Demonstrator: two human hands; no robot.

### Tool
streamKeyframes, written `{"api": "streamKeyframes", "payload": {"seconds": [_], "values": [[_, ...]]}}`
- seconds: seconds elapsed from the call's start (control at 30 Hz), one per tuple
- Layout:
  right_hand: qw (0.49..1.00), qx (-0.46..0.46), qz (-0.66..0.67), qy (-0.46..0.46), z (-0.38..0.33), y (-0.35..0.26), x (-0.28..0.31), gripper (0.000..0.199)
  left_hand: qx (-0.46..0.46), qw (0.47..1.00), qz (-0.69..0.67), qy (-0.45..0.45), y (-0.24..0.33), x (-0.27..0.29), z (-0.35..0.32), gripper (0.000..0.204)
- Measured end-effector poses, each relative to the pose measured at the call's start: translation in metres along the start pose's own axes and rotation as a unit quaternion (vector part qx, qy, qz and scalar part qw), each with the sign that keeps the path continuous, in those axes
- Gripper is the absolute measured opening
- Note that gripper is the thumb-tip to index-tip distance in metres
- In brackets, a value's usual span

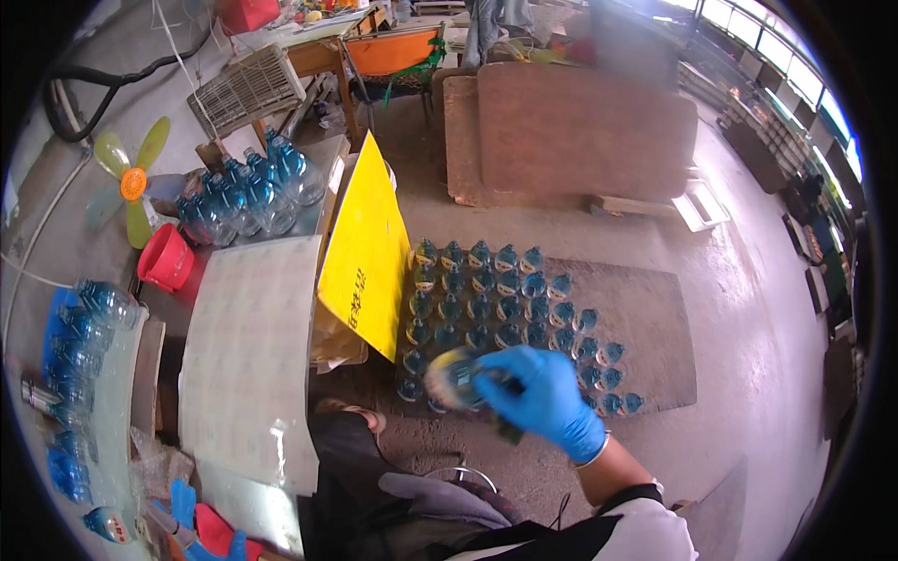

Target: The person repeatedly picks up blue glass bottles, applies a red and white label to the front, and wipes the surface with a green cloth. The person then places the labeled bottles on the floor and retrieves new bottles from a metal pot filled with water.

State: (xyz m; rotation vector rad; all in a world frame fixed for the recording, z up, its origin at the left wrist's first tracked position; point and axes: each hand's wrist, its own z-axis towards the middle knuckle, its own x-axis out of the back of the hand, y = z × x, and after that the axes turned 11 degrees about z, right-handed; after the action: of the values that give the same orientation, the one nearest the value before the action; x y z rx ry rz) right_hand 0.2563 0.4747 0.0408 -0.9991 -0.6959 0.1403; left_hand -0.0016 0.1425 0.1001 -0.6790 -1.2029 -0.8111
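My right hand (538,393), in a blue glove, is closed round a see-through blue bottle (456,379) smeared by motion. It hangs over the near part of a dark board (645,318) on the floor. Rows of similar blue bottles (508,309) with pale labels stand on that board. At the lower left edge, blue glove fingers (182,505) show around red cloth (215,533); this may be my left hand, but its arm and grip are hidden. Beside them lies a labelled blue bottle (110,525).
A yellow panel (365,252) stands between the bottle rows and a pale table (243,355). More blue bottles (248,192) stand behind it, near a red bucket (166,257) and a fan (133,183). Brown boards (589,131) lean farther back, and a person's legs (482,33) show beyond.
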Motion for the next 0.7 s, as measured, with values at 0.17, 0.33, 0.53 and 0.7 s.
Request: {"api": "streamKeyframes", "payload": {"seconds": [0.17,0.33,0.53,0.7], "values": [[0.957,-0.157,-0.211,0.121,0.013,0.175,0.074,0.018,0.009,1.000,0.000,-0.026,0.019,-0.017,0.046,0.057],[0.917,-0.232,-0.260,0.195,0.071,0.342,0.105,0.018,0.024,0.998,-0.047,-0.023,0.012,-0.040,0.077,0.059],[0.870,-0.322,-0.346,0.142,0.122,0.498,0.130,0.023,0.011,0.995,0.081,-0.065,0.020,-0.052,0.122,0.066],[0.872,-0.328,-0.337,0.132,0.129,0.586,0.119,0.023,0.078,0.964,0.230,-0.105,-0.023,-0.014,0.113,0.048]]}}
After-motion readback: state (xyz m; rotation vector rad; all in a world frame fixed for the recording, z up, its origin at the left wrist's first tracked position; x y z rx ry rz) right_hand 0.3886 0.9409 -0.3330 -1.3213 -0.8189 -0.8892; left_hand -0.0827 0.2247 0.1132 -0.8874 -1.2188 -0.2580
